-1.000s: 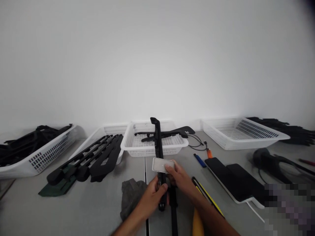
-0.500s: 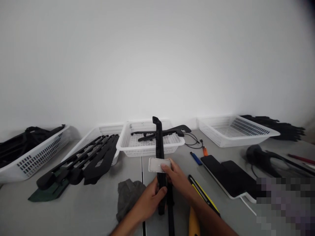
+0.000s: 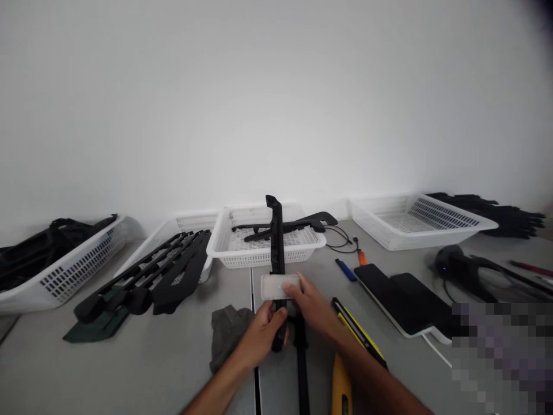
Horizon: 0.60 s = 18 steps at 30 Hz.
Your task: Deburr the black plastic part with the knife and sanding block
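My left hand (image 3: 264,329) is closed round the lower part of a long black plastic strip (image 3: 277,242), hooked at its far end. The strip points away from me, over the middle basket's front rim in this view. In my right hand (image 3: 310,305) is a small whitish rectangular piece (image 3: 272,287), pinched with the thumb on top and lying across the strip. Whether the piece touches the strip is hidden. Below my right hand lies a thin dark handle (image 3: 302,369). A crumpled grey cloth (image 3: 228,334) lies left of my left hand.
Middle white basket (image 3: 268,260) holds black parts. Black slatted parts (image 3: 181,276) overhang another basket (image 3: 142,248). Right stand a yellow-black cutter (image 3: 358,331), a yellow tool (image 3: 339,386), phones (image 3: 389,300), a blue stick (image 3: 345,270) and a basket (image 3: 415,240).
The view has shifted a little. Both hands have risen slightly in it with the black strip, and the whitish piece sits nearer my left hand. The grips look the same.
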Tool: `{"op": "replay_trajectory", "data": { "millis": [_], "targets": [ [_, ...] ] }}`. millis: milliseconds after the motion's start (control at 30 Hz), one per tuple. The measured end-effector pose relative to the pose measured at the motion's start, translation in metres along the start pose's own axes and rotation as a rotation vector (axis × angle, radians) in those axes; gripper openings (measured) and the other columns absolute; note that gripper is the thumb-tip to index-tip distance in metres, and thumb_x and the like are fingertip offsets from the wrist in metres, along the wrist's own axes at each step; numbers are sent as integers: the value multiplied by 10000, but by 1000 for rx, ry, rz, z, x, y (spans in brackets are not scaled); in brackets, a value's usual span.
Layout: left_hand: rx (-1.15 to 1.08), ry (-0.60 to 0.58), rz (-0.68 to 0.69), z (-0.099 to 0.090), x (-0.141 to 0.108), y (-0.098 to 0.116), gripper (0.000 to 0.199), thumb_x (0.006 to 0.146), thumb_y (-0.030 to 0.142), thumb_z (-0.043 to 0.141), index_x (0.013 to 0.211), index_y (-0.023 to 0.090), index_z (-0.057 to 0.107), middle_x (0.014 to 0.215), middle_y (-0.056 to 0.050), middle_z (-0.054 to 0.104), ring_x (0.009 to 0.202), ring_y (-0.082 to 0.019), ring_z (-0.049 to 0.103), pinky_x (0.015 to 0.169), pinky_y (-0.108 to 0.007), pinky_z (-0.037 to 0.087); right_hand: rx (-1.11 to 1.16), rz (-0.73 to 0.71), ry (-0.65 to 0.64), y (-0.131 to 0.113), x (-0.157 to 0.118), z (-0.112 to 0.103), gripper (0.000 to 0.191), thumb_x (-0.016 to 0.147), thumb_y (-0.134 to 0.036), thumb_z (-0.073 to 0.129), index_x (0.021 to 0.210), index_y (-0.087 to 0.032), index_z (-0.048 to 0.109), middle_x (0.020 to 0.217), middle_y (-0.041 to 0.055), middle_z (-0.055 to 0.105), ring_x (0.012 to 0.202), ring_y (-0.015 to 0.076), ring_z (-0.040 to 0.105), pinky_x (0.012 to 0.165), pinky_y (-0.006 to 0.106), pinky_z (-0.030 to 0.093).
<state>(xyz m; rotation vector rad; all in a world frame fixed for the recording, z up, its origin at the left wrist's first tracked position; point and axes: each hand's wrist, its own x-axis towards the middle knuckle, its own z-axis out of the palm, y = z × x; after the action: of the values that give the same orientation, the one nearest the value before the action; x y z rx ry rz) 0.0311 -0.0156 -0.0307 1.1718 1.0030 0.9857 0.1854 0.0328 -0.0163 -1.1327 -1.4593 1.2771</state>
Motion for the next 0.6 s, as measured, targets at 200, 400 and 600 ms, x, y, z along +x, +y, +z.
{"op": "replay_trajectory", "data": {
  "millis": [200,400,600],
  "targets": [
    [-31,-90,0,-1,-1,1,649,802,705,727,1127,162,581,577,49,638,454,-117,505,446,-227,392,-41,-40,3,-5,-1,1,250,911,-477,596,906,-229,570,852,-16,613,822,199,554,768,324,446],
    [31,-137,10,-1,-2,-2,662,895,701,617,1248,144,560,542,53,634,373,-98,441,394,-210,343,27,43,-22,8,6,-5,301,909,-532,579,942,-234,549,795,-28,588,721,175,542,627,279,424],
    [-35,22,85,0,3,3,579,813,758,672,835,184,606,527,48,587,412,-86,449,424,-210,350,111,134,-161,8,2,2,305,884,-536,608,913,-245,523,749,-51,535,607,129,489,550,249,402]
  ]
}}
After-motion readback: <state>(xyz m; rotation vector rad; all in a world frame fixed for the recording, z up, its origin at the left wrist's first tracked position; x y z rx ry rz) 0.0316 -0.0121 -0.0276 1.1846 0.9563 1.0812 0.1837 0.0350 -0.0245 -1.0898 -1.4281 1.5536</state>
